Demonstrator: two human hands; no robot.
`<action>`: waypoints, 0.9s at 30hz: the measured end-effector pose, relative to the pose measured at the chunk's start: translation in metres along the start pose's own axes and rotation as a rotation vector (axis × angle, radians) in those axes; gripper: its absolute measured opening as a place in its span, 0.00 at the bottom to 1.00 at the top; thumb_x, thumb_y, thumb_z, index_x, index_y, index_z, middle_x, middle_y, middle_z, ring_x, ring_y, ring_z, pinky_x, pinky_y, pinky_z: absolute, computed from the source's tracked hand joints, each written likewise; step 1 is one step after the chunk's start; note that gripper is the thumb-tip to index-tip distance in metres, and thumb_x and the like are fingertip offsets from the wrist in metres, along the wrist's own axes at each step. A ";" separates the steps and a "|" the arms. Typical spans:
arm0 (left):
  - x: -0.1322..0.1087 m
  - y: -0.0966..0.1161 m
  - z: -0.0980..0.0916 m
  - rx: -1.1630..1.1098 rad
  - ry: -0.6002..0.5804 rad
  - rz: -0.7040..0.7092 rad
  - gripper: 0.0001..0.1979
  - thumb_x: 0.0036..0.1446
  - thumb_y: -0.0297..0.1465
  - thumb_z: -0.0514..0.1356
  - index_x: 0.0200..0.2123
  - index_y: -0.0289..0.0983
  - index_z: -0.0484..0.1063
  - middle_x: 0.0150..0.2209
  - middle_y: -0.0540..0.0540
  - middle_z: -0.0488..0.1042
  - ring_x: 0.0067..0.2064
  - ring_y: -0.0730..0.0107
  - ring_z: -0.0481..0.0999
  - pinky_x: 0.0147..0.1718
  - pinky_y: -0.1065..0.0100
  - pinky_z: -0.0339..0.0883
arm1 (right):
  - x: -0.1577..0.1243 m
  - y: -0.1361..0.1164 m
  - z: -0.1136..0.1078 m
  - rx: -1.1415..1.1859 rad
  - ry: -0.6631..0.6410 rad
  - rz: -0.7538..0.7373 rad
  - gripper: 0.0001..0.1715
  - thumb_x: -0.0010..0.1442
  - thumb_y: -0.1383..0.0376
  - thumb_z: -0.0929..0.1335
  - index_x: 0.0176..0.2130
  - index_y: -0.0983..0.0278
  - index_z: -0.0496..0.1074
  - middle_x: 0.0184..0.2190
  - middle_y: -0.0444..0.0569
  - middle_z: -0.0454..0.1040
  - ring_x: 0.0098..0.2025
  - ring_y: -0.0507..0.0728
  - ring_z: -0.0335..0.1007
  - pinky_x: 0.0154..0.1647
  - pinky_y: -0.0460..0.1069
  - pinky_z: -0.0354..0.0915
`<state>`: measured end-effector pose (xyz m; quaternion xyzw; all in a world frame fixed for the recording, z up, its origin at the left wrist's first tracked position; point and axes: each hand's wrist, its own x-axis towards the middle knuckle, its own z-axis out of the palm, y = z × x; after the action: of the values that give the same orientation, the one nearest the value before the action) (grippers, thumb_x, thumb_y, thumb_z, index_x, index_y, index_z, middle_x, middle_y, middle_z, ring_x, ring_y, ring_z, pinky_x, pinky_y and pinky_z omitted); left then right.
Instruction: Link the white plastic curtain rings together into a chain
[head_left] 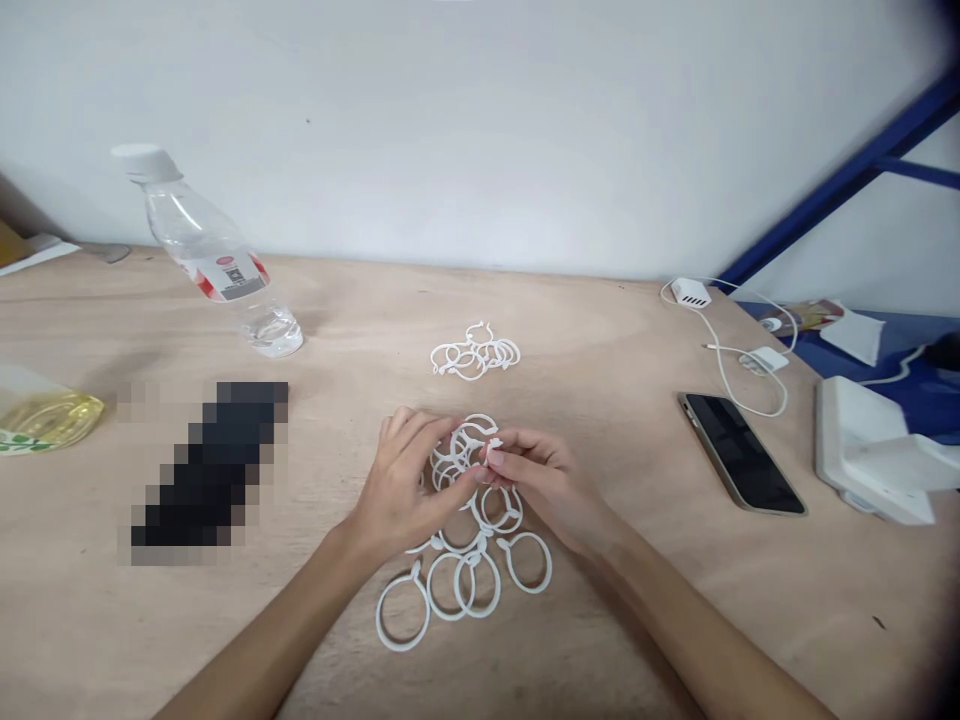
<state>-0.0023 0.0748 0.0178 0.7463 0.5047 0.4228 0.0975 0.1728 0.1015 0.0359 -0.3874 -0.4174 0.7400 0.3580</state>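
Above the middle of the table, my left hand (411, 478) curls round the left side of a white plastic curtain ring (477, 420), its thumb reaching the lower edge. My right hand (541, 480) pinches the small knobbed end of the same ring between thumb and index finger. Beneath and in front of both hands lies a loose spread of several more white curtain rings (403, 648), some overlapping, partly hidden by my fingers. Farther back sits a separate small pile of white rings (487, 355), a few of them with a gap in the loop.
A clear water bottle (232, 275) stands at the back left. Near it are a blurred dark object (210, 465) and a bottle of yellow liquid (52, 420). On the right lie a phone (742, 455), a white charger with cable (690, 292) and a white stand (870, 450).
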 end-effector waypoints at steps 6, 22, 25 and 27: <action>0.000 -0.003 0.002 0.101 0.083 0.060 0.14 0.53 0.34 0.65 0.42 0.37 0.68 0.35 0.46 0.75 0.36 0.64 0.69 0.38 0.61 0.64 | 0.000 -0.001 -0.002 -0.255 0.066 -0.120 0.17 0.54 0.53 0.72 0.30 0.64 0.79 0.26 0.46 0.76 0.28 0.51 0.68 0.30 0.46 0.62; 0.000 -0.002 -0.005 0.110 -0.184 0.053 0.18 0.65 0.39 0.48 0.34 0.37 0.72 0.28 0.46 0.70 0.34 0.62 0.63 0.35 0.59 0.55 | -0.002 -0.003 0.002 -0.225 0.056 -0.135 0.13 0.52 0.58 0.73 0.36 0.61 0.80 0.32 0.47 0.80 0.37 0.55 0.74 0.39 0.50 0.68; 0.001 -0.004 -0.003 0.112 -0.178 0.069 0.23 0.66 0.44 0.44 0.29 0.37 0.69 0.26 0.46 0.67 0.32 0.63 0.60 0.33 0.60 0.54 | 0.000 0.000 0.002 -0.144 0.071 -0.079 0.14 0.48 0.57 0.75 0.34 0.63 0.80 0.28 0.46 0.79 0.30 0.53 0.72 0.32 0.48 0.68; 0.001 -0.006 -0.002 0.110 -0.154 0.083 0.26 0.66 0.46 0.42 0.26 0.37 0.67 0.25 0.46 0.66 0.32 0.63 0.59 0.32 0.61 0.54 | 0.002 0.004 0.001 -0.123 0.074 -0.064 0.14 0.47 0.58 0.76 0.33 0.64 0.80 0.26 0.45 0.78 0.26 0.50 0.70 0.28 0.46 0.66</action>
<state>-0.0071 0.0775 0.0160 0.8011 0.4869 0.3395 0.0777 0.1706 0.1016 0.0323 -0.4219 -0.4607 0.6864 0.3723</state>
